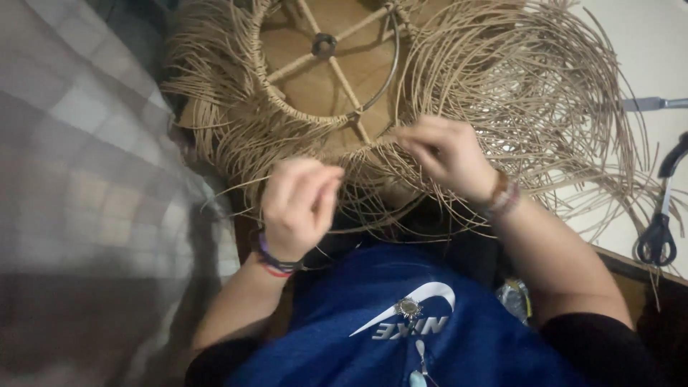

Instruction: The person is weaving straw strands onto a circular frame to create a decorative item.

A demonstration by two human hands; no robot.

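Note:
A round wicker frame (287,107) with a metal ring and spokes lies in front of me, with many loose tan rattan strands (537,93) fanning out from its rim. My left hand (297,204) is closed around thin strands at the near edge of the frame. My right hand (448,154) pinches a strand between fingertips at the rim, just right of a spoke end. Both wrists wear bracelets. The near part of the rim is hidden behind my hands.
A pair of black-handled scissors (659,229) lies on the white table (645,43) at the right. A metal tool (652,104) pokes in from the right edge. A checked cloth (86,158) fills the left side. My blue shirt (401,322) is at the bottom.

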